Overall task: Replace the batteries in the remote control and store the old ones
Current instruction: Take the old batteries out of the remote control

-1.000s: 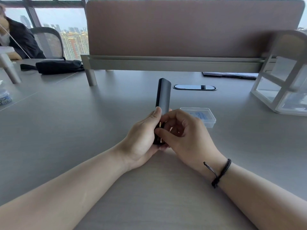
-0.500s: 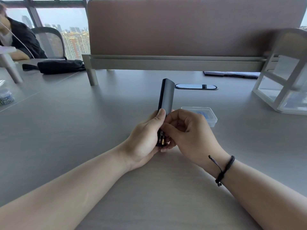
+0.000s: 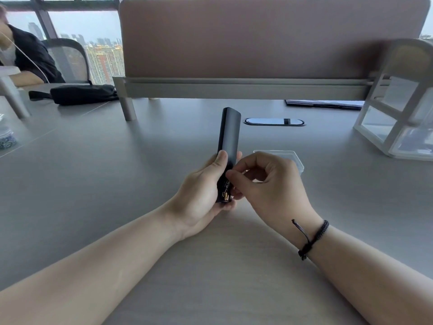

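While my left hand gripped the remote control upright, long axis pointing away, my right hand pinched narrowly at its exposed batteries near the bottom end.

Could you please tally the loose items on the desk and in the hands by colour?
Black: 2, the remote control and the pouch
Clear: 1, the plastic box
White: 1, the organiser
Total: 4
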